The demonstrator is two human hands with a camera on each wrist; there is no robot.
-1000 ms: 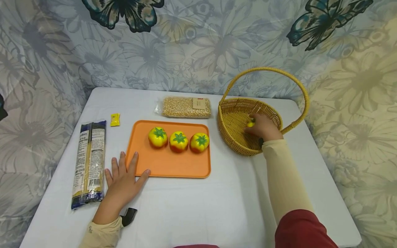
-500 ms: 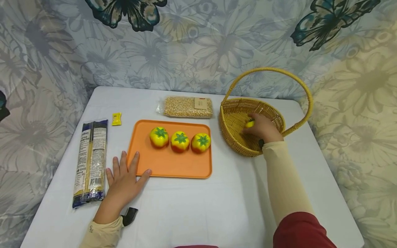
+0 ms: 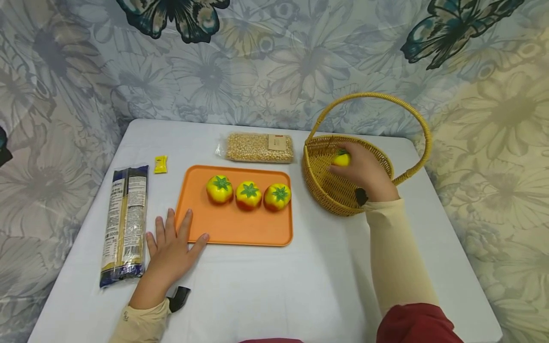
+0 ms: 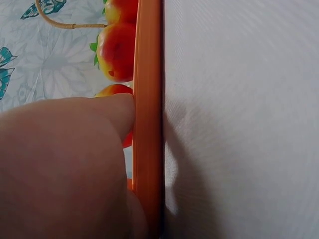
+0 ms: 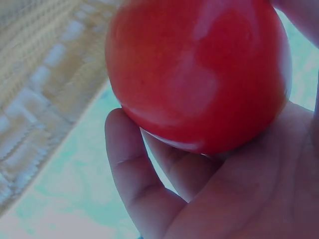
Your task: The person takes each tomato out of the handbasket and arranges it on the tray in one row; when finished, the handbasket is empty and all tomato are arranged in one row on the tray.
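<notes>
My right hand [image 3: 366,171] grips a yellow-and-red persimmon [image 3: 341,160] with a green leafy top, over the inside of the yellow wicker basket [image 3: 319,191]. From the right wrist view, the fruit's glossy red underside [image 5: 199,74] shows, with curled fingers around it. My left hand [image 3: 168,256] lies with straight, spread fingers on the lower left edge of an orange tray [image 3: 240,232]. Three similar fruits stand in a row on that tray: a left one [image 3: 219,189], a middle one [image 3: 248,196] and a right one [image 3: 277,197].
Behind the tray lies a clear bag of pale grains [image 3: 257,147]. A long blue-ended packet [image 3: 124,226] is left of my left hand, with a small yellow wrapped packet [image 3: 160,164] beyond it. The basket's tall handle [image 3: 422,128] arches over its right side.
My right hand has risen from the basket's bottom with the persimmon, which now shows more clearly. The left hand and the tray have stayed in place.
</notes>
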